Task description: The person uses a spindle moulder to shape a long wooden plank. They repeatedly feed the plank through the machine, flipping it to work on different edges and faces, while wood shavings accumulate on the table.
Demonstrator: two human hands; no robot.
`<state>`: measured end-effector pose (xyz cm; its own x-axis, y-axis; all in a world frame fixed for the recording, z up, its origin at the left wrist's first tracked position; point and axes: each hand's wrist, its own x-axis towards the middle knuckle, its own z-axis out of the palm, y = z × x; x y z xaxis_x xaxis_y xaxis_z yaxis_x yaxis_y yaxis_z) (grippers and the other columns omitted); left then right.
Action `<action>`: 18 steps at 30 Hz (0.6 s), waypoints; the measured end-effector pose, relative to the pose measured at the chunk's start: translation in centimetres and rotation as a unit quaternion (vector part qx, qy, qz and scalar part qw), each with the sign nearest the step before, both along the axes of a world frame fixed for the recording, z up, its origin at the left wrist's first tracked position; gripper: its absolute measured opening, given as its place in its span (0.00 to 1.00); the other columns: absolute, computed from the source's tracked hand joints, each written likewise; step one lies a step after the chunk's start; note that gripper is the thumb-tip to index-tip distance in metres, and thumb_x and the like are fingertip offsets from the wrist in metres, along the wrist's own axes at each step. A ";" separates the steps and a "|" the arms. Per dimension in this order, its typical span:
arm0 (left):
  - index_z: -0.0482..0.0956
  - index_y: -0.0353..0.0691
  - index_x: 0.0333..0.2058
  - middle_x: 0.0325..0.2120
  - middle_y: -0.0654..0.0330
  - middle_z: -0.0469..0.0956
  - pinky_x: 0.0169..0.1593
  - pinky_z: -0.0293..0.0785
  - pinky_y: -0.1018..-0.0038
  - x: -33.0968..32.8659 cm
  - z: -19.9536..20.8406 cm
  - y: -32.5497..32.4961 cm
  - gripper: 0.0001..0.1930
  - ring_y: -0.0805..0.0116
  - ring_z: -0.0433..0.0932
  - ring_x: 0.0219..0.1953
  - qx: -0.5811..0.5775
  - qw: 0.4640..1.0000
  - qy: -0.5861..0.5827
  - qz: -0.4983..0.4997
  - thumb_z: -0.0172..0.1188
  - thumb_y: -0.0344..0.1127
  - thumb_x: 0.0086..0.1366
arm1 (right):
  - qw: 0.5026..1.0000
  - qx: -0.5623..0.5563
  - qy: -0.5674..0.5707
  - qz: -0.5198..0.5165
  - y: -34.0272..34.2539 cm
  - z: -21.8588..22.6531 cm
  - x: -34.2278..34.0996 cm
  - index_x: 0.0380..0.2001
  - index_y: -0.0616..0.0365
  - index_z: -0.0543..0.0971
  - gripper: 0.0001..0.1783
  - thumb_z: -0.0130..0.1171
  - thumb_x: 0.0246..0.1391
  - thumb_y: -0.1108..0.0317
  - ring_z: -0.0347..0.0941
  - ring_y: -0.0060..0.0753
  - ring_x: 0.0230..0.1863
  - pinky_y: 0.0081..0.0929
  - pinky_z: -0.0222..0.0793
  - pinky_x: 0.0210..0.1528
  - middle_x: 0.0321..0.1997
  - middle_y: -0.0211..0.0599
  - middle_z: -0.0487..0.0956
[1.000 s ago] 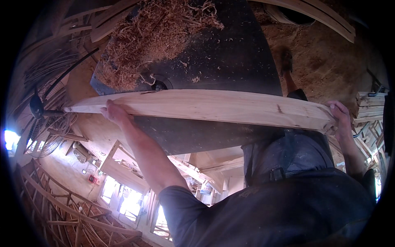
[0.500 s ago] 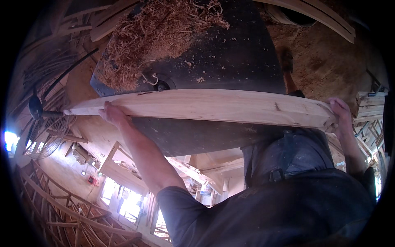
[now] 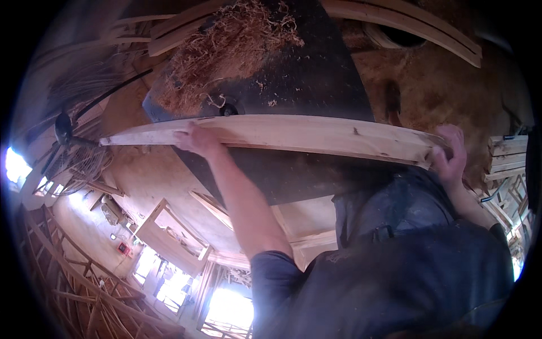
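Board (image 3: pixel 316 133) lies across the dark worktop (image 3: pixel 330 82), near shavings (image 3: pixel 228 56). Left hand (image 3: pixel 199 140) rests on it (grip cannot be told); right hand (image 3: pixel 452 158) is spread wide at its right end.

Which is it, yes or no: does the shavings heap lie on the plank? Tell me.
No, the shavings heap lies on the dark tabletop, beyond the plank.

A woodworking workshop: curly shavings (image 3: pixel 228 62) heap between eleven and twelve o'clock on a dark table (image 3: pixel 324 85), a pale board (image 3: pixel 316 134) spans from nine toward three, curved timbers (image 3: pixel 403 17) sit near one, stacked planks (image 3: pixel 506 158) at three, wooden frameworks (image 3: pixel 104 290) at eight.
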<state>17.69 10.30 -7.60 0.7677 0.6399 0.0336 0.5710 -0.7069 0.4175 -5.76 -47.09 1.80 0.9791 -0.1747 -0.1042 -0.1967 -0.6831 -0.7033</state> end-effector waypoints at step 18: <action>0.48 0.19 0.68 0.69 0.29 0.44 0.72 0.49 0.56 -2.5 2.0 -9.8 0.41 0.36 0.50 0.70 -0.041 0.997 -0.022 0.057 0.49 0.47 0.71 | 0.972 -0.064 -0.056 0.221 0.6 0.4 0.7 0.53 0.56 0.77 0.41 0.74 0.27 0.67 0.73 0.51 0.47 0.48 0.68 0.50 0.50 0.42 0.76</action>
